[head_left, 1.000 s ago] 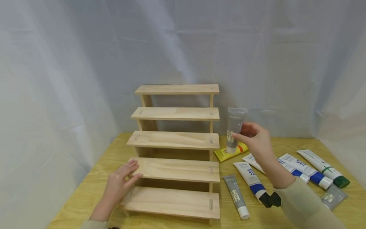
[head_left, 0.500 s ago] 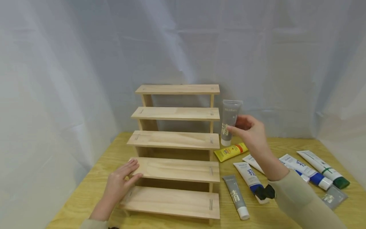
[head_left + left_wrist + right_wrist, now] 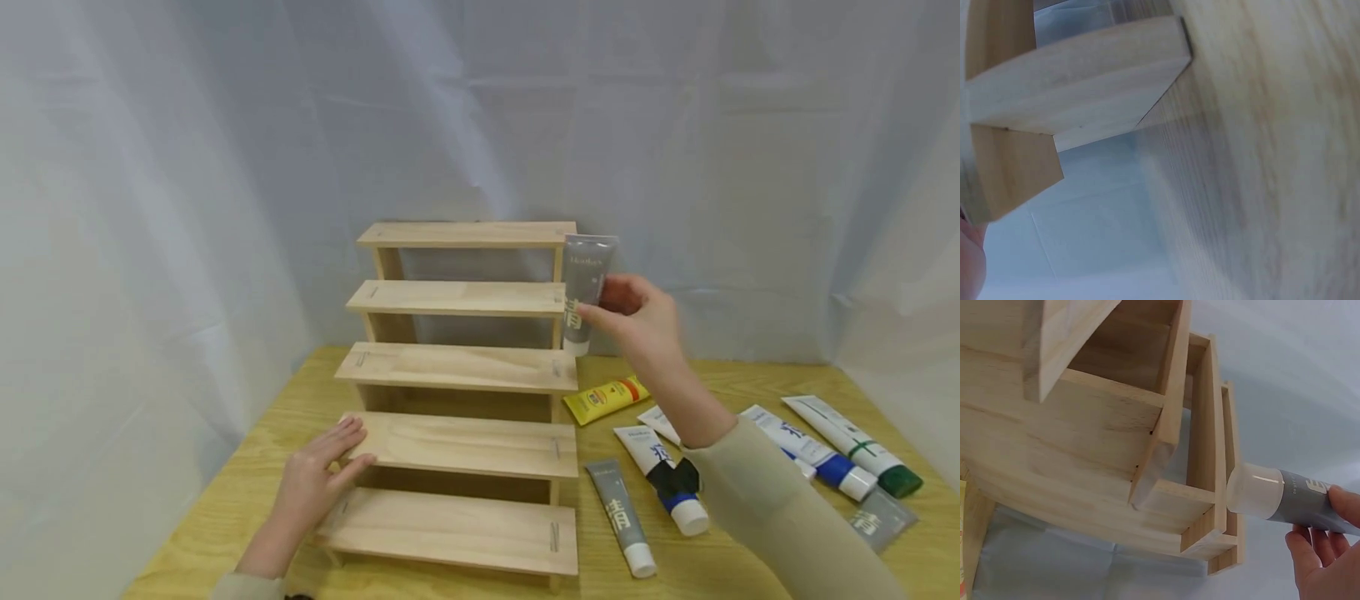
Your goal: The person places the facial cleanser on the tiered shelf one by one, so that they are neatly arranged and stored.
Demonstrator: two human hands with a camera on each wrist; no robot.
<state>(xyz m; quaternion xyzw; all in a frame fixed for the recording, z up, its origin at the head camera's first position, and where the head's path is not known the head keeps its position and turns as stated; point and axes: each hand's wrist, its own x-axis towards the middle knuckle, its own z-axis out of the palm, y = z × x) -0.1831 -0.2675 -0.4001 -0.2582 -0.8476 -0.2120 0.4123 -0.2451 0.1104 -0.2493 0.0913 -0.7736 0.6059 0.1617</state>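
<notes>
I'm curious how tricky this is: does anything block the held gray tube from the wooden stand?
Nothing visible does: the right hand holds the gray squeeze tube near the right end of the tiered wooden stand.

The person wears long, pale greenish-beige sleeves, the right sleeve (image 3: 787, 510) plain and softly creased, the left sleeve (image 3: 246, 587) matching. A matte black, two-lobed piece (image 3: 673, 479) sits at the right cuff; a small dark bit (image 3: 299, 597) beside the left sleeve is too cropped to identify. Left hand (image 3: 313, 473) and right hand (image 3: 648, 323) are bare, without gloves or rings.
</notes>
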